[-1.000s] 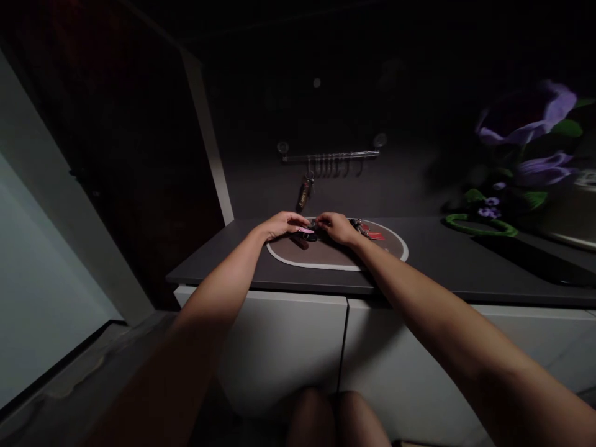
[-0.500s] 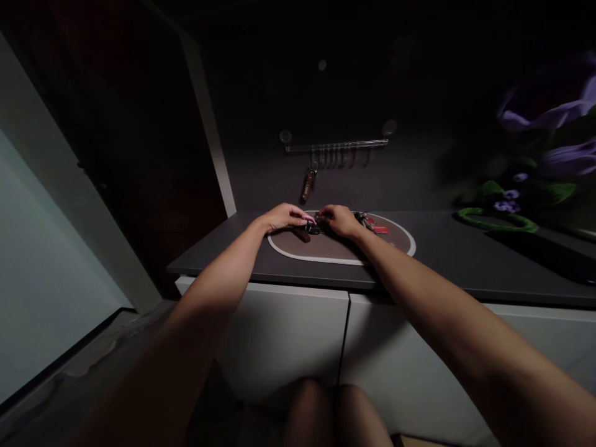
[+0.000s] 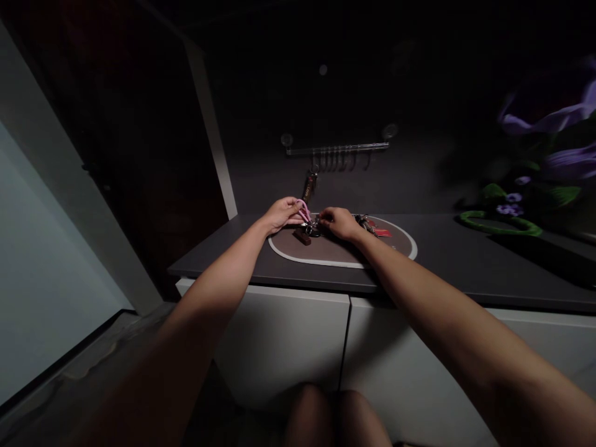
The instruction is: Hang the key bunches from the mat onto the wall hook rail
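My left hand (image 3: 283, 214) is closed on a pink cord loop (image 3: 303, 210), raised just over the brown oval mat (image 3: 326, 253). Below the loop lie dark keys with metal rings (image 3: 310, 230) and a brown tag (image 3: 302, 236). My right hand (image 3: 339, 222) is pinched at the right side of these keys, over the mat; what sits between its fingertips is too small and dark to make out. Right beside that hand rests another bunch of keys (image 3: 365, 223) with a red tag (image 3: 382, 233).
On the back wall a clear rail with hooks (image 3: 338, 149) carries a hanging brown keychain (image 3: 310, 185). Purple flowers (image 3: 510, 210) and a green ring (image 3: 500, 223) stand at the right of the dark countertop (image 3: 451, 261). White cabinet doors (image 3: 288, 329) are beneath.
My left hand has lifted slightly, drawing the pink cord up into an upright loop. More of the keys and brown tag show below it. My right hand has hardly moved.
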Demonstrator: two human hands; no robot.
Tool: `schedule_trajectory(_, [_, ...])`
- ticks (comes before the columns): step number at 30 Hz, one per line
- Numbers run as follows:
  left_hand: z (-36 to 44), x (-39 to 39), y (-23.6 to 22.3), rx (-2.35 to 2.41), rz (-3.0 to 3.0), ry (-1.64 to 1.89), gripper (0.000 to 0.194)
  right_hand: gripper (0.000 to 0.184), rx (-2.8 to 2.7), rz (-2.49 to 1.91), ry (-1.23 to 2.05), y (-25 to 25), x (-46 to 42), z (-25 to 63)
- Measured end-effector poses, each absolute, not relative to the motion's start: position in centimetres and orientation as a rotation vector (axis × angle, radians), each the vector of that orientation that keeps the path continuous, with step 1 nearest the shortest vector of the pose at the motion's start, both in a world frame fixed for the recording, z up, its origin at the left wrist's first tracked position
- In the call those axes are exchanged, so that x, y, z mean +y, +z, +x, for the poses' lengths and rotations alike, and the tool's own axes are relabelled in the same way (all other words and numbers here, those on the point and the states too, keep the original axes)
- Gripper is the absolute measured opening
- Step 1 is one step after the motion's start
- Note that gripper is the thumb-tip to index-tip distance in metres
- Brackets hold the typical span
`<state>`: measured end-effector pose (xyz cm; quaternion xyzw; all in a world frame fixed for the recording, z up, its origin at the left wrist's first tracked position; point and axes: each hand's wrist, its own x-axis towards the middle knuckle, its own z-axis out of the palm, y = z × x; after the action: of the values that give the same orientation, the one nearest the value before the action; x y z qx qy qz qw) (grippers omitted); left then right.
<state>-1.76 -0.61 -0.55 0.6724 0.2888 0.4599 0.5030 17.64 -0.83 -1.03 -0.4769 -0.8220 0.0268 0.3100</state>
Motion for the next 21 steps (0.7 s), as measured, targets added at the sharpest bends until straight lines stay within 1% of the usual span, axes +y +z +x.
schedule_trajectory(7, [-1.48,-0.62,-0.38,0.604,1.446,1.259,0.025,0.023,-2.173,-1.156,0.137,-0.81,-1.21,17.43])
schedule_trajectory(11, [-1.47,-0.5,-0.25,0.543,1.396,1.298,0.021,0.02,-2.133,-1.088,0.223,-0.73,-1.36,17.32])
schedule_trajectory(16, [-1.43,-0.79,0.08,0.494,1.336,1.358,0.018,0.017,-1.994,-1.021,0.476,-0.83,-1.17,17.21])
schedule_trajectory(21, [-1.52,-0.9,0.32,0.466,1.286,1.436,0.011,0.022,-1.802,-0.899,0.817,-0.55,-1.45,17.05])
